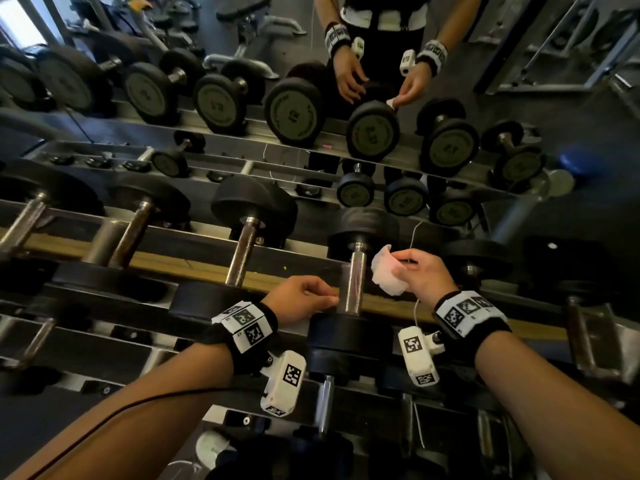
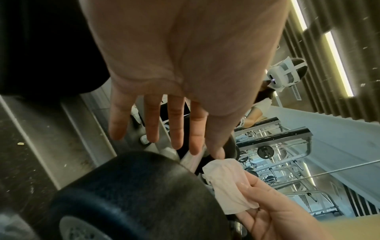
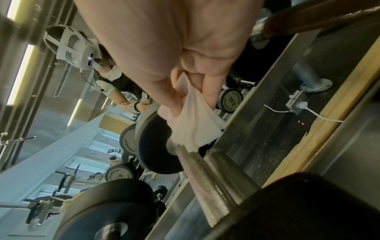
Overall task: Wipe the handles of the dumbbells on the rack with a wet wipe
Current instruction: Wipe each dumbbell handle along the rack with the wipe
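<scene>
A dumbbell with black heads lies on the rack's upper tier; its chrome handle (image 1: 355,282) (image 3: 205,175) (image 2: 190,160) points away from me. My left hand (image 1: 329,297) (image 2: 193,151) is just left of the handle, fingers straight and spread, fingertips at its near end; it holds nothing. My right hand (image 1: 401,263) (image 3: 180,104) pinches a crumpled white wet wipe (image 1: 388,271) (image 2: 230,185) (image 3: 195,123) just right of the handle. In the right wrist view the wipe's lower edge hangs at the handle's far end.
More dumbbells (image 1: 242,254) (image 1: 474,261) lie side by side on the rack, with a wooden strip (image 1: 173,265) under their handles. A lower tier (image 1: 325,403) holds others. A mirror (image 1: 450,140) behind reflects the rack and me. A white cable (image 1: 415,237) hangs there.
</scene>
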Motion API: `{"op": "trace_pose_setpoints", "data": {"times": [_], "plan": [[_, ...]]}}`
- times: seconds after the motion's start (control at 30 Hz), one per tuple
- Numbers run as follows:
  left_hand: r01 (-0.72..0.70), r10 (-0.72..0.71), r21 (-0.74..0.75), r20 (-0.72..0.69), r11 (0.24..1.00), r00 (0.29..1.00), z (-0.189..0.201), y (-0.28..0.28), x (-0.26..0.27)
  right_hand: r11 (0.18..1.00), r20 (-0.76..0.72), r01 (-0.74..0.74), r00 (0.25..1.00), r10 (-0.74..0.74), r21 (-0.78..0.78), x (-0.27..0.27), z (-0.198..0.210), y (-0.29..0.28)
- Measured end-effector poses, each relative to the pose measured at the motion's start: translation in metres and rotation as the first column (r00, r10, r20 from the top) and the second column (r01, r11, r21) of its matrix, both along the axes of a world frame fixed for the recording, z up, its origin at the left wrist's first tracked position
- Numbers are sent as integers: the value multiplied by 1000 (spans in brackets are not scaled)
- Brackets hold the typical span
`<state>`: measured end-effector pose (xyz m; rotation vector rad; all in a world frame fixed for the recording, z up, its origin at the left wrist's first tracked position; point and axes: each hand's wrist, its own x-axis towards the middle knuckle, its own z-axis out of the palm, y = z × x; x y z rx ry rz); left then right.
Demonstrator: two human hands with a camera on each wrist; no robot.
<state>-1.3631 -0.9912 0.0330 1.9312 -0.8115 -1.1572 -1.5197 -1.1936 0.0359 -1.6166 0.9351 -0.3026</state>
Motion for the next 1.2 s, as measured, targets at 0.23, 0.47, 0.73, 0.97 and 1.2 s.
{"op": "trace_pose_setpoints", "data": {"times": [0.23,0.47,0.73,0.97,1.2], "plan": [[28,-26,9,-162,1000,987,-27,-6,-7,997,-54,40,998,-44,-69,6,-20,1],[79,-66,63,-198,995,978,-34,-10,-1,988,-100,-48,994,33,-144,28,-33,4],[54,-54,-2,-175,999,983,-36,-3,-5,982,14,-168,985,170,-85,35,-40,9],[48,-50,-12,-227,999,973,-33,0,-4,937,-87,-346,936,342,-41,27,-24,3],[41,-34,23,-246,999,969,-30,-1,-4,748,-319,-661,699,640,52,-5,-20,10]]}}
